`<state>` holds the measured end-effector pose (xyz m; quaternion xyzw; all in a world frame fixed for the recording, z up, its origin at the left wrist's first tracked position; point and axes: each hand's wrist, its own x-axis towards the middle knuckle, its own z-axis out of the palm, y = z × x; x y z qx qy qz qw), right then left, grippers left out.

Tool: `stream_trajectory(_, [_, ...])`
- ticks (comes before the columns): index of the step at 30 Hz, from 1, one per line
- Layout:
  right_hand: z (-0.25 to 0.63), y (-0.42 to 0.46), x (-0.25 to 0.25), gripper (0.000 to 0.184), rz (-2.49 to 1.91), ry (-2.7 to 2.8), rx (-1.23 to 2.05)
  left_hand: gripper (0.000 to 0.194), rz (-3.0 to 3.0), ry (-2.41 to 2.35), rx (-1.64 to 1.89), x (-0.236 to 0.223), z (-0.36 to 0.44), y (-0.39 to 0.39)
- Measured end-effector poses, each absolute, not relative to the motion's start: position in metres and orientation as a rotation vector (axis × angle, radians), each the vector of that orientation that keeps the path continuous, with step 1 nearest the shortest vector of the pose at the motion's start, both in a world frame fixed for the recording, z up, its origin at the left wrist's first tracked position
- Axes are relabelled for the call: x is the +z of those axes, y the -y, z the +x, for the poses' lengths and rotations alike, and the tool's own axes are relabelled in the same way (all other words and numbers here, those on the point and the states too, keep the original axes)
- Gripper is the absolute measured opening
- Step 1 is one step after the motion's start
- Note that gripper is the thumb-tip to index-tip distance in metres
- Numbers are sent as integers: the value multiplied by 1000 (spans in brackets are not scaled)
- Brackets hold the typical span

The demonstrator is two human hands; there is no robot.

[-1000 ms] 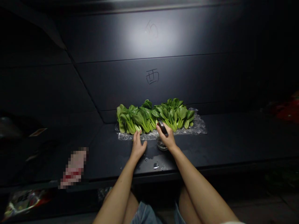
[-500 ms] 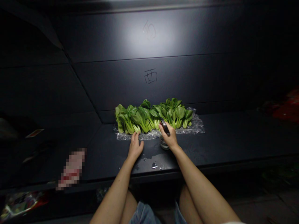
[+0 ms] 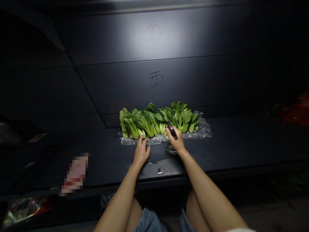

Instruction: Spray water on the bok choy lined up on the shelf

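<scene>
1. Since the earliest frame, the right hand (image 3: 176,140) and its spray bottle (image 3: 171,149) have shifted slightly toward the right of the frame; the left hand (image 3: 142,153) has hardly moved.
2. The right hand, just right of centre, is wrapped around the upper part of the bottle. The black spray head (image 3: 172,130) tips toward the upper left, over the stem ends of the greens; the clear, rounded base shows below the fingers. Whether that base touches the table (image 3: 231,138) cannot be told.
3. The left hand, left of centre, is loose and grips nothing, fingers reaching to the front edge of the plastic film (image 3: 205,129). Contact there is unclear.
4. The bok choy (image 3: 147,124) lies in a row across the middle of the frame, leaves toward the top, pale stems toward the hands, on the crumpled film.
5. Water drops (image 3: 160,171) glint on the table below centre, between the forearms.
6. Behind the greens, a dark panel (image 3: 116,83) bears a handwritten character (image 3: 155,79).
7. A small card (image 3: 38,137) lies at left; a blurred red object (image 3: 296,112) sits at the right edge.
8. Denim shorts (image 3: 149,221) show at bottom centre.
</scene>
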<state>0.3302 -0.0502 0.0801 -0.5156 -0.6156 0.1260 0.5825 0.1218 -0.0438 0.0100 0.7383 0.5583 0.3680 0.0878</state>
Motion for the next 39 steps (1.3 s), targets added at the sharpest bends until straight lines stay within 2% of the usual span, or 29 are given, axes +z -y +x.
stream_trajectory(39, [362,57,81,35,-1304,1328,195,45,2349,-1616,1006,17,128,44])
